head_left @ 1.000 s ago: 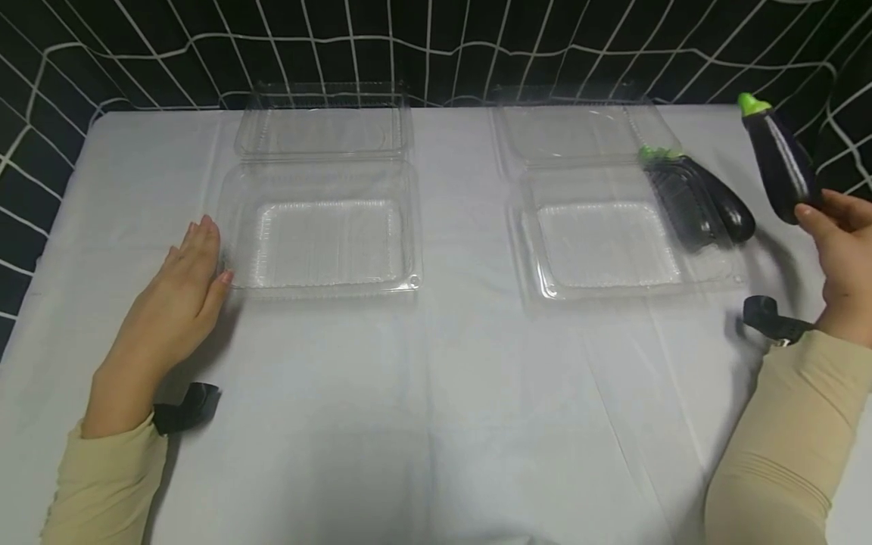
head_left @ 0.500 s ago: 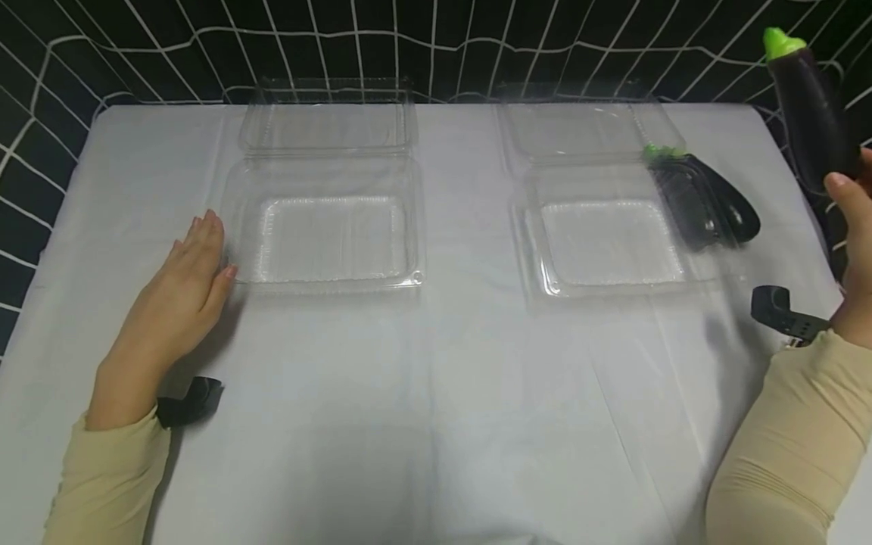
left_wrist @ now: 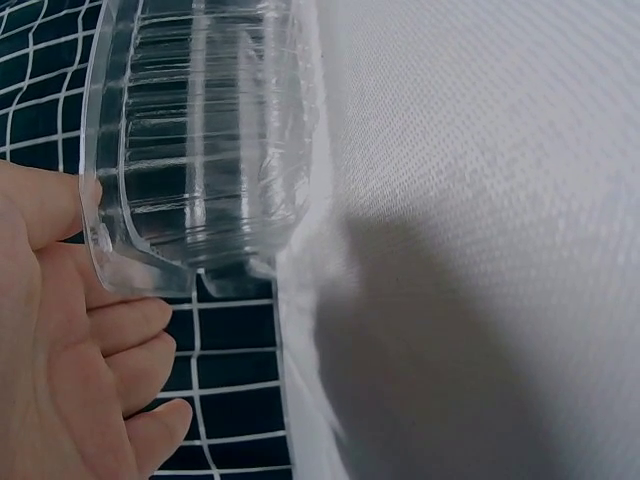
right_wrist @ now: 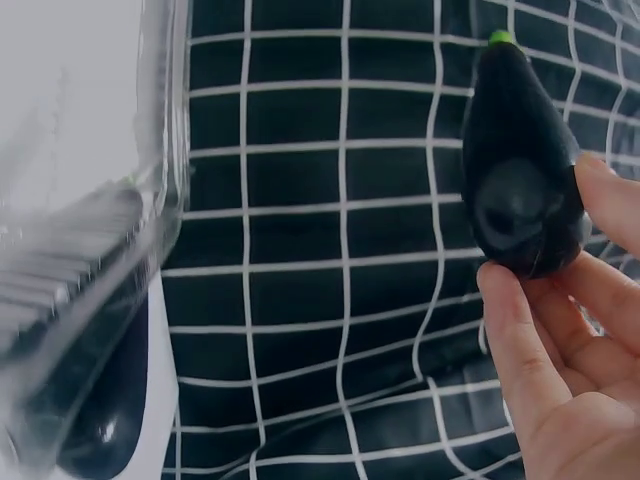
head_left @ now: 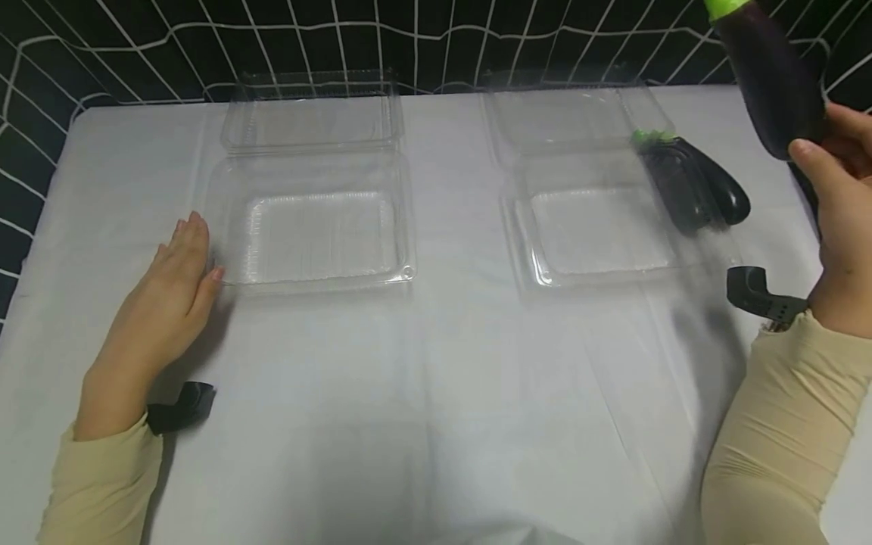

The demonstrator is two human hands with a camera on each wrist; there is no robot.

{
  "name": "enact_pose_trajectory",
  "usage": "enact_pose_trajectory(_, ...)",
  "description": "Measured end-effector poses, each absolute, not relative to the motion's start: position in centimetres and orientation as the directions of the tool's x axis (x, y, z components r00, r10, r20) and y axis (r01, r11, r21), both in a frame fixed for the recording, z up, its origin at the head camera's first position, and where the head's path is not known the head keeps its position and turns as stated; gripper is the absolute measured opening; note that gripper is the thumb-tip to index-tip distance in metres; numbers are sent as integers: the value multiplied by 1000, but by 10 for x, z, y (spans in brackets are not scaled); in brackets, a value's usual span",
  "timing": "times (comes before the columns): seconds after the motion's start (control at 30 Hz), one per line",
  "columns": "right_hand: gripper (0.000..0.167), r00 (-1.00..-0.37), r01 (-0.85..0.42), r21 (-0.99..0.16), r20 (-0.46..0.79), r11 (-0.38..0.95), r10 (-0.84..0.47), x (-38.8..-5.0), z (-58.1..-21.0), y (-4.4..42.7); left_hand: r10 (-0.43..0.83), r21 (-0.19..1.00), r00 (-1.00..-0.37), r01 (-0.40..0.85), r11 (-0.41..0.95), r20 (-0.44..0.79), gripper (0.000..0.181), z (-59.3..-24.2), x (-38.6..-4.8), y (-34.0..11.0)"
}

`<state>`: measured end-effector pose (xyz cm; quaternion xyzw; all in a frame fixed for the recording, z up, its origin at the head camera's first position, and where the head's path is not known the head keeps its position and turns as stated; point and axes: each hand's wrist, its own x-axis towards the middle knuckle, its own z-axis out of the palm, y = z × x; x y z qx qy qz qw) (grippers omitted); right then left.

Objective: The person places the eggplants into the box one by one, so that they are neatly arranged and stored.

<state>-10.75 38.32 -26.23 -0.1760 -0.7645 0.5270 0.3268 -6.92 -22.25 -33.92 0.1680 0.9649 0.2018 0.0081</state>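
Observation:
My right hand (head_left: 841,182) holds a dark purple eggplant (head_left: 770,83) by its rounded end, green cap upward, raised above the table's far right. In the right wrist view, thumb and fingers grip the held eggplant (right_wrist: 520,170) low down. A second eggplant (head_left: 715,182) lies along the right side of the right clear plastic container (head_left: 527,242), partly seen through the plastic. My left hand (head_left: 157,310) rests at the front left corner of the left clear plastic container (head_left: 306,284), fingers straight, thumb tip touching the rim. In the left wrist view its rim (left_wrist: 95,230) meets thumb and index finger.
Both containers stand with hinged lids (head_left: 306,125) raised at the back. White cloth (head_left: 463,363) covers the table. Dark fabric with a white grid (head_left: 443,45) hangs behind and beside it. Dark wrist mounts (head_left: 180,409) sit at both cuffs.
My right hand has lifted the eggplant higher, swinging right and then partly back left. My left hand stays at the left container. The head view has shifted slightly.

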Motion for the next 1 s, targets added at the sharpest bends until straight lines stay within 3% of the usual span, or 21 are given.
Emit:
enact_pose_trajectory(0.13,35,-737,18,-924,247,383,629,-109,-256,368,321,401,-946,314,860,52,59,-339,-67,-224)
enact_pose_trajectory(0.23,36,-752,33,-900,264,435,604,-109,-254,359,317,399,-947,313,862,56,59,-340,-67,-224)
enact_pose_trajectory(0.4,38,-785,14,-862,305,507,540,-108,-254,348,320,387,-946,316,866,56,58,-341,-68,-225)
enact_pose_trajectory(0.67,40,-848,-72,-877,305,475,434,-107,-257,336,319,366,-946,320,874,64,58,-342,-69,-224)
enact_pose_trajectory(1.0,42,-876,-75,-782,348,618,334,-102,-258,313,343,330,-937,345,878,69,57,-341,-71,-225)
